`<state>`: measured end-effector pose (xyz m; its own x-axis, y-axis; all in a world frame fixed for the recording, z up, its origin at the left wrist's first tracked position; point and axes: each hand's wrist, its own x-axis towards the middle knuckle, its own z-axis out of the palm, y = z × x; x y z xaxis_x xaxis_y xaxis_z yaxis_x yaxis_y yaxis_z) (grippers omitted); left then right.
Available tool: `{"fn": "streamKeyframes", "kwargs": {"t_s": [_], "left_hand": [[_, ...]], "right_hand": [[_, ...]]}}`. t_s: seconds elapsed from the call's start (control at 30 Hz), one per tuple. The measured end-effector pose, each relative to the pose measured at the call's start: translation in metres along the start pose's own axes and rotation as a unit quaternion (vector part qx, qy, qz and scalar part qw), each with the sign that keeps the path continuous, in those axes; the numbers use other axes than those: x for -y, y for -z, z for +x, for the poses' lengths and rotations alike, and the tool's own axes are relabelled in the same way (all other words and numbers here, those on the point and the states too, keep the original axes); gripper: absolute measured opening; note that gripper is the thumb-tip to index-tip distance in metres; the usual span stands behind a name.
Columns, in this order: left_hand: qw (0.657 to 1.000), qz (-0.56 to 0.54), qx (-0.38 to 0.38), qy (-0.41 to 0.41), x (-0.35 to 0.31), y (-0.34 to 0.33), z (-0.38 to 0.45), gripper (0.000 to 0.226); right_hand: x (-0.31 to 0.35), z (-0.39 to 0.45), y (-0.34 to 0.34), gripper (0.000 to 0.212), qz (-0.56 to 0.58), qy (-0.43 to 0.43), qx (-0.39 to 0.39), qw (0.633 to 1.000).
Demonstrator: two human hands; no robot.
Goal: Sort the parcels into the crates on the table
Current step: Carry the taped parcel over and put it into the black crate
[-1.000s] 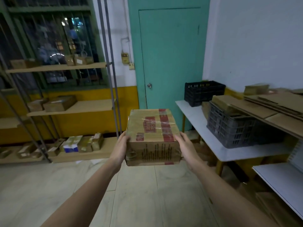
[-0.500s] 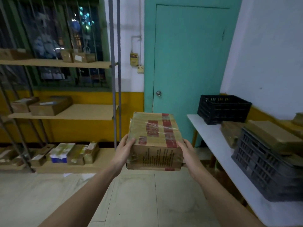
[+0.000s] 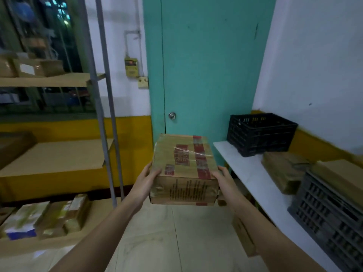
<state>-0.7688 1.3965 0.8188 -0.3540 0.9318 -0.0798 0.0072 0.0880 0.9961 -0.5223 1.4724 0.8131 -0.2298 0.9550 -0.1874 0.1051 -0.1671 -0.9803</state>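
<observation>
Scanning from the left: wooden shelves (image 3: 59,154) on a metal frame, with small parcels (image 3: 45,216) on the lowest board and more boxes (image 3: 37,67) on the top one; that edge is blurred. Left hand (image 3: 145,181) pressed flat on the left side of the box (image 3: 184,169), thumb over the top edge, fingers underneath and hidden. Box is brown cardboard, wrapped in clear film, red tape and a red label on top, dark print on the near face. It is held level in the air over the floor, in front of the teal door (image 3: 206,75). Right hand (image 3: 224,181) grips the right side likewise. Right of it, a white table (image 3: 247,169) carries a black crate (image 3: 261,132) at the far end, a brown parcel (image 3: 284,173) in the middle, and a grey crate (image 3: 332,211) nearest, cardboard on top.
</observation>
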Motion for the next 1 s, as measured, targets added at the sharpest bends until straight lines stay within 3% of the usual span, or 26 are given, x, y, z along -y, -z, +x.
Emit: {"fn": "streamKeyframes", "kwargs": {"t_s": [0.4,0.6,0.7,0.87,1.0], "left_hand": [[0.999,0.028,0.039,-0.004,-0.018,-0.071,0.242,0.053],[0.992,0.054,0.110,0.002,-0.007,-0.094,0.329,0.052],[0.989,0.055,0.137,0.014,0.004,-0.110,0.377,0.056],[0.976,0.077,0.199,0.036,0.038,-0.154,0.466,0.041],[0.950,0.108,0.282,0.077,0.057,-0.195,0.529,0.063]], "right_hand": [[0.025,0.234,0.052,0.050,0.019,-0.070,-0.001,0.997],[0.023,0.314,0.068,0.072,0.016,-0.110,-0.039,0.993],[0.005,0.351,0.071,0.058,0.013,-0.080,-0.047,0.996],[-0.044,0.403,0.066,0.040,0.077,-0.111,-0.159,0.978],[-0.076,0.429,0.076,0.034,0.105,-0.129,-0.256,0.952]]}}
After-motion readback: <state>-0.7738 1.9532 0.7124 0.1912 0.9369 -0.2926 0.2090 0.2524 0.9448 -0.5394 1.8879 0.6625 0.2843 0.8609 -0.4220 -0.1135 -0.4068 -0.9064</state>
